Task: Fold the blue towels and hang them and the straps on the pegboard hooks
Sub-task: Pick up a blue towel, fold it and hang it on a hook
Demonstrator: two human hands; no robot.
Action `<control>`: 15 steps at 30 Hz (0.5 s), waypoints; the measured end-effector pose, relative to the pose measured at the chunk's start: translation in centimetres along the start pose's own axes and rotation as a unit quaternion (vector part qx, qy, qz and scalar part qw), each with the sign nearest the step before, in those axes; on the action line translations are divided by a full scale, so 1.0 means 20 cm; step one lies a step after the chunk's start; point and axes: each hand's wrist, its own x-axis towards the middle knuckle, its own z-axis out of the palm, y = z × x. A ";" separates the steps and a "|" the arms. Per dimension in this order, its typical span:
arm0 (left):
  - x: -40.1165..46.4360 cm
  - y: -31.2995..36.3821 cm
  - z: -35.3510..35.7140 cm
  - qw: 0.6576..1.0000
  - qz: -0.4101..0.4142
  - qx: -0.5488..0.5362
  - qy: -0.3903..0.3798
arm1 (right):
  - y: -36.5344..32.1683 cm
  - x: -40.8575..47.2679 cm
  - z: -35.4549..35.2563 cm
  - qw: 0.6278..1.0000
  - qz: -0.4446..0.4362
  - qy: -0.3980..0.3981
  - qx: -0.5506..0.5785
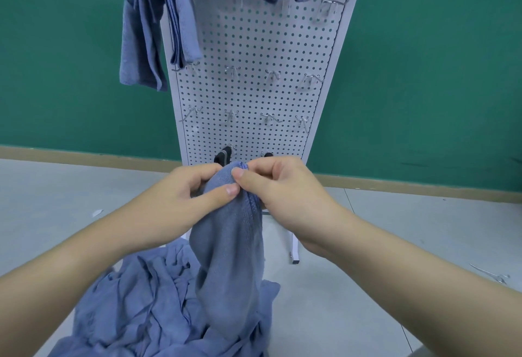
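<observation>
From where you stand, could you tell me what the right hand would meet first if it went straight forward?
Probably the black strap hanging low on the pegboard, just past the right hand pinching the blue towel; depth is unclear.

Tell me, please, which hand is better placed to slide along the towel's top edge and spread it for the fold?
Probably the right hand: it pinches the held towel at its top corner, while the left hand grips just below and can anchor it.
</observation>
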 end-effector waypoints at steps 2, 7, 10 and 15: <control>-0.01 0.00 0.00 1.000 -0.001 0.020 0.011 | 0.00 0.00 0.00 1.000 0.005 -0.002 0.005; 0.01 -0.02 -0.02 0.995 -0.026 0.076 0.054 | 0.00 0.01 -0.01 1.000 0.004 0.007 -0.002; 0.02 -0.04 -0.02 0.996 -0.021 0.071 0.057 | 0.00 0.02 -0.01 1.000 -0.003 0.006 0.002; 0.02 -0.03 -0.03 0.997 -0.019 0.045 0.062 | 0.00 0.03 0.00 1.000 -0.017 0.010 0.007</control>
